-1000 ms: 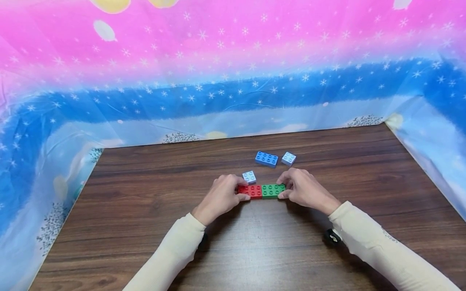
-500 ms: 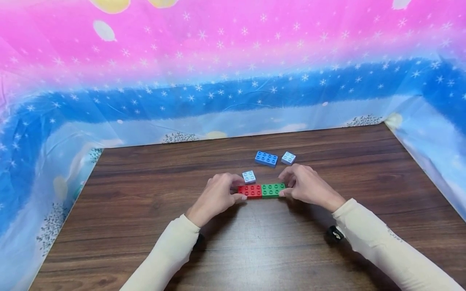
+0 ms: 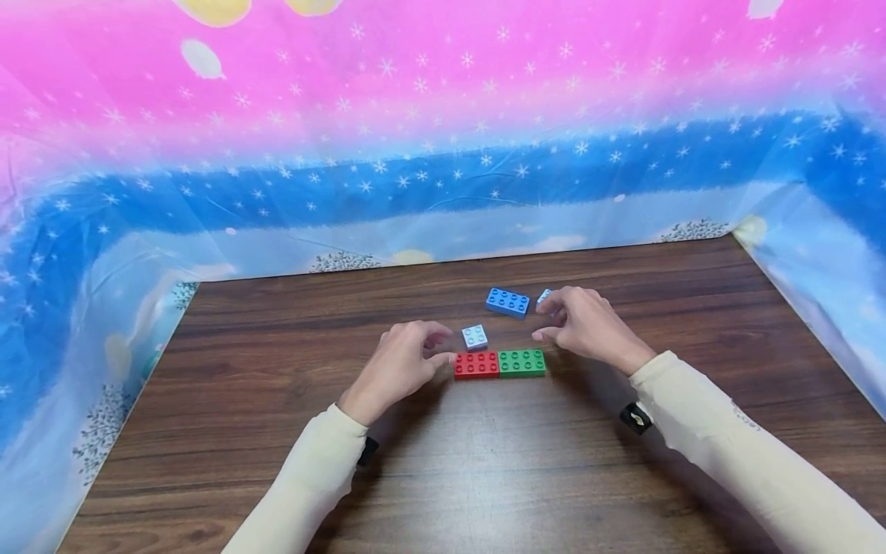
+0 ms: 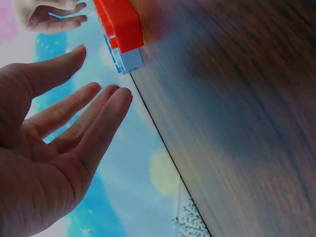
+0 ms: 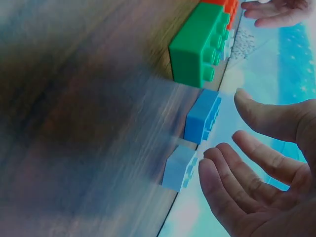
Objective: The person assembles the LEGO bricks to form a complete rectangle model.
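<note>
A red toy brick (image 3: 476, 365) and a green toy brick (image 3: 522, 362) lie end to end on the table. My left hand (image 3: 401, 365) is just left of the red brick, fingers relaxed and holding nothing; the left wrist view shows its thumb and fingers apart. Above the table near the green brick's right end, my right hand (image 3: 588, 327) hovers with nothing in its fingers. It partly hides a small light-blue brick (image 3: 544, 296) in the head view; that brick (image 5: 178, 168) shows whole in the right wrist view.
Behind the red brick sits another small pale brick (image 3: 474, 337). A longer blue brick (image 3: 507, 302) lies farther back. The dark wooden table (image 3: 277, 431) ends at a printed cloth backdrop (image 3: 443, 185) along its back and sides.
Both hands have let go of the red and green bricks. The left has drawn back to the left; the right has lifted away and moved toward the back right. The bricks stay put.
</note>
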`<state>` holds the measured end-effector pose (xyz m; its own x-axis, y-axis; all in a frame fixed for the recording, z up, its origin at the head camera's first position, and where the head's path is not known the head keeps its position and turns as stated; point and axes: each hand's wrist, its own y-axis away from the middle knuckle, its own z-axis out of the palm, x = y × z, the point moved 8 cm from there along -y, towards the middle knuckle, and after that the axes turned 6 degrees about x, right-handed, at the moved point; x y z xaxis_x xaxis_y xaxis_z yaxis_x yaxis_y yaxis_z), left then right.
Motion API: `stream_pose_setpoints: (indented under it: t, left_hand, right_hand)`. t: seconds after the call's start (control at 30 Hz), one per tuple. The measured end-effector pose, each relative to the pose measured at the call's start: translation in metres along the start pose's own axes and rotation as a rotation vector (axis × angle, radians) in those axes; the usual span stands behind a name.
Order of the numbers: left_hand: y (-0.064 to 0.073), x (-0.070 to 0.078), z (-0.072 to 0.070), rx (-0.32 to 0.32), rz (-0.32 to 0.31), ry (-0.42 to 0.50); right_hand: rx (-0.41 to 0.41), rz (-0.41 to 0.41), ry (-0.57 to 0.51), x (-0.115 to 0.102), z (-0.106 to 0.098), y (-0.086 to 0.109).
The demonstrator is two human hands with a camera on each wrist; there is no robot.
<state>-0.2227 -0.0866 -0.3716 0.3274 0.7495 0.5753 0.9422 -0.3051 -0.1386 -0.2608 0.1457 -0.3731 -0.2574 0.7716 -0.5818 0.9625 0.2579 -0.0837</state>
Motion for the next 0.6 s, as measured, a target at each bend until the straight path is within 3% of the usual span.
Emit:
stream_pose_setpoints:
  t: [0.23,0.6]
  left_hand:
    - [0.002,-0.004,0.001,-0.011,-0.011,-0.034]
    - [0.003,-0.005,-0.002,-0.016,-0.03,-0.039]
  right_hand:
    - [0.023,0.048,0.009,0.004,0.003,-0.016]
    - [0.038,0.049,0.007,0.003,0.014,-0.035]
